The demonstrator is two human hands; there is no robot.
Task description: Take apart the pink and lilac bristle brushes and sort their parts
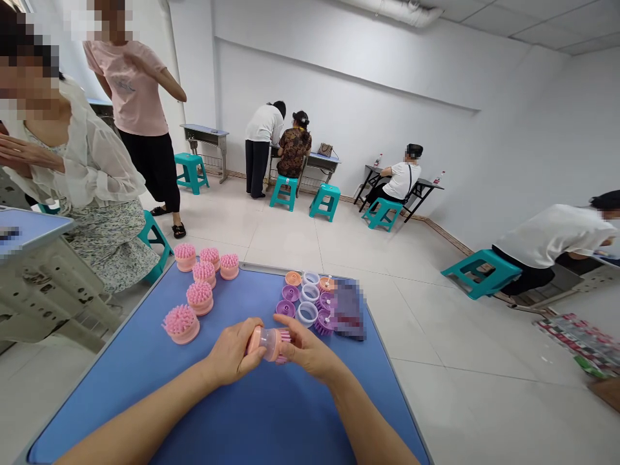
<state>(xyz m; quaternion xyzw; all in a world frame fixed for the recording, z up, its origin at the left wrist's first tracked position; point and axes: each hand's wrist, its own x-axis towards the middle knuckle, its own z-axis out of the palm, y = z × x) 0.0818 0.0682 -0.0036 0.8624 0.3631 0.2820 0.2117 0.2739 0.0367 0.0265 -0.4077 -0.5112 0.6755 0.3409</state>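
In the head view, the held brush [266, 343] is above the near half of the blue table [242, 420], between the two hands and touching both. Its peach end is in the left hand [231, 355], at that hand's 3 o'clock; a clear band circles its middle, and pink bristles point towards 3 o'clock. The left hand is closed around the peach end, thumb along the near side. The right hand [312, 352] is partly open at the bristled end, its thumb against the brush and the index finger extended above it; the brush is at this hand's 9 o'clock.

Seen from the held brush, six pink brushes [199, 297] stand bristles up between 9 and 11 o'clock. At 1 to 2 o'clock are grouped purple discs [290, 293], orange discs [293, 278] and whitish rings [310, 293]. Just beside them, at 2 o'clock, is a dark purplish item [349, 310], blurred by pixelation.

A pink shirt [126, 87] on a standing person at 11 o'clock bears a small print, too small to read. Packed bottles [578, 342] on the floor at 3 o'clock have red-and-white markings, also unreadable.
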